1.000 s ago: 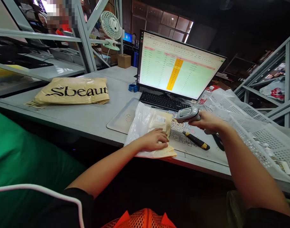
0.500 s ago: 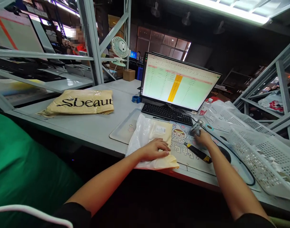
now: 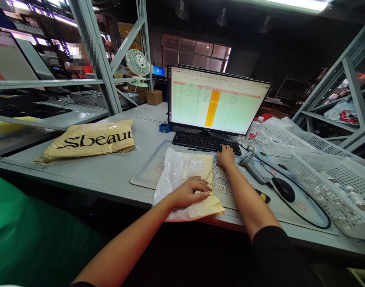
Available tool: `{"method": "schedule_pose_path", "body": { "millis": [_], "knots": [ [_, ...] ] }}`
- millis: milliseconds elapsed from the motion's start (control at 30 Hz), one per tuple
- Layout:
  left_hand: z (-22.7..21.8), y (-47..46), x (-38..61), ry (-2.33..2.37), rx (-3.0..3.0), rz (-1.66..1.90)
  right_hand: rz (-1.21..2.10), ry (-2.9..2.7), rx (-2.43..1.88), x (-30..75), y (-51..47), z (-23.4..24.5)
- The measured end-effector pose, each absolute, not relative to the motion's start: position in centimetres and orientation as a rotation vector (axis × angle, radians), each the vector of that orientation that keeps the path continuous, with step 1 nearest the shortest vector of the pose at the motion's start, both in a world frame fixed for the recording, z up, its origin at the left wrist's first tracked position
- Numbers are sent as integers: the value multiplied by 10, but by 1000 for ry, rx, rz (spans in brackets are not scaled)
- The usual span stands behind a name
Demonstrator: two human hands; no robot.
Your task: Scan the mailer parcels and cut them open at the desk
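At the near edge of the grey table (image 3: 110, 169), the left hand (image 3: 190, 192) is laid flat, fingers spread and gripping nothing, on a soft cream package (image 3: 200, 169) sheathed in a glossy, crinkled clear bag. The palm appears to be pressed down so that the slippery film is kept from sliding, and the small white label is left uncovered. The package is set partly on a printed desk mat (image 3: 304, 207), within easy reach.

Just beyond it, the right hand (image 3: 226, 156) is rested on the right end of the flat black keyboard (image 3: 204, 141), fingers bent loosely onto the keys and nothing held. To its right, a grey handheld scanner (image 3: 251, 164) is laid on the mat beside a rounded black mouse (image 3: 283, 189), both cabled. The yellow-and-black end of a utility knife (image 3: 263, 196) is seen past the forearm.

Farther right, white perforated plastic baskets (image 3: 326, 179) are stacked at a slant. To the left, a shiny yellow mailer bag (image 3: 89, 141) with black lettering is laid flat. Behind the keyboard, a monitor (image 3: 215, 101) showing a green and orange spreadsheet is stood upright, facing the person.
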State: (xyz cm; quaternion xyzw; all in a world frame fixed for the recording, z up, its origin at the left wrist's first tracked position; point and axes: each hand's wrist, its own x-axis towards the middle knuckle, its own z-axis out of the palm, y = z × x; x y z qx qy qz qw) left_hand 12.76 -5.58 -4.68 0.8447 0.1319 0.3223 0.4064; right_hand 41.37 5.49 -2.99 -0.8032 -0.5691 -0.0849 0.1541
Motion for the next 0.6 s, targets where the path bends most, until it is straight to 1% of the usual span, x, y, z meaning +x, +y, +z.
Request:
{"method": "schedule_pose_path", "body": {
  "millis": [167, 300, 367, 433, 533, 600],
  "knots": [
    [-48, -54, 126, 369, 2114, 767, -190, -1670, -2238, 393, 73, -62],
    [-46, -55, 125, 385, 2134, 752, -139, -1613, -2271, 392, 73, -67],
    [-46, -55, 124, 378, 2129, 766, -121, -1588, -2289, 390, 70, -64],
    [-47, -55, 124, 375, 2078, 867, -77, -1558, -2213, 385, 66, -56],
    [-49, -55, 125, 394, 1989, 1049, 152, -1483, -1962, 367, 57, -38],
    [-50, -54, 127, 395, 1990, 1083, 344, -1510, -1855, 349, 49, -25]
  ]
}}
